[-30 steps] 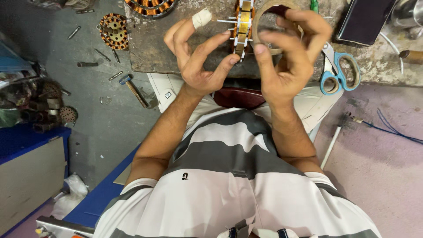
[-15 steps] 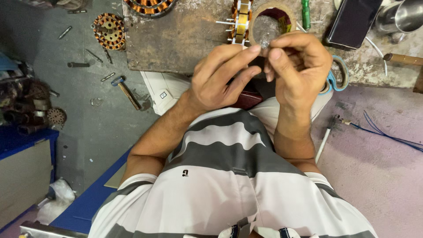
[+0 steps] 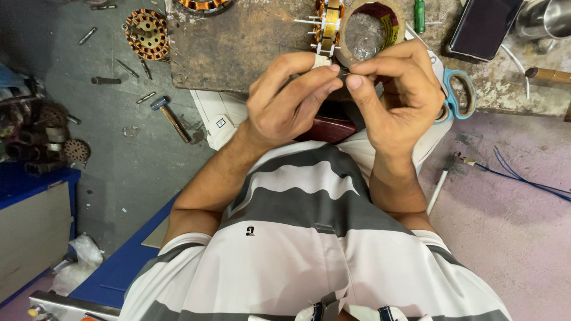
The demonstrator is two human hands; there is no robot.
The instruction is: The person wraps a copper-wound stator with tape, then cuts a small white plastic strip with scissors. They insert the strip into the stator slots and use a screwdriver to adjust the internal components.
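Observation:
My left hand (image 3: 285, 104) and my right hand (image 3: 401, 95) meet fingertip to fingertip just above my lap. Together they pinch a small thin piece (image 3: 343, 72) that is too small to identify. A white wrap covers the tip of my left index finger (image 3: 322, 60). Just beyond the fingers, on the worn bench (image 3: 238, 47), stand a brown tape roll (image 3: 397, 27) and a small wound coil part with yellow and copper wire (image 3: 328, 24).
Blue-handled scissors (image 3: 459, 95) lie behind my right hand. A dark phone (image 3: 483, 27), a green tool (image 3: 420, 15) and a metal cup (image 3: 547, 18) sit at the bench's right. On the floor lie a hammer (image 3: 172, 119), a copper-wound disc (image 3: 147, 34), scattered bolts and a blue wire (image 3: 523, 178).
My hands were spread open near the tape roll. They have come together and drawn slightly toward my body, fingertips now pinching the small piece.

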